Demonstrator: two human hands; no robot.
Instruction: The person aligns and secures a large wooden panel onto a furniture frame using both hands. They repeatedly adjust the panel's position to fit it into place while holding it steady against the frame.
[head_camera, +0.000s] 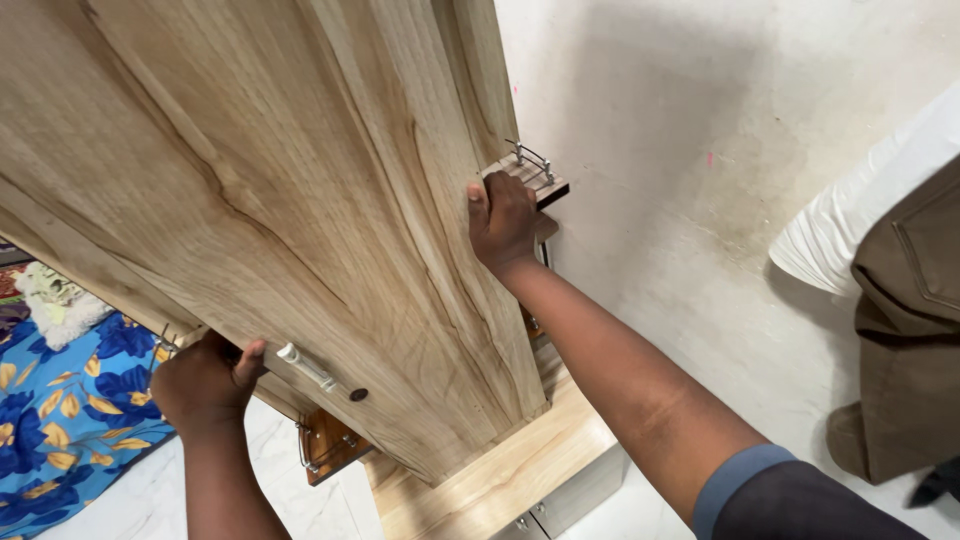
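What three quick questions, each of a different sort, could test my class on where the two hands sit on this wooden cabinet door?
1. True or false: the right hand rests flat on the white wall.
2. Which hand is nearest the metal handle on the wooden door? A) left B) right
3. Fill in: the cloth at lower left is blue with a ____ pattern.

Key: 1 false, its grip is on the door's edge; 2 A, the left hand; 3 floral.
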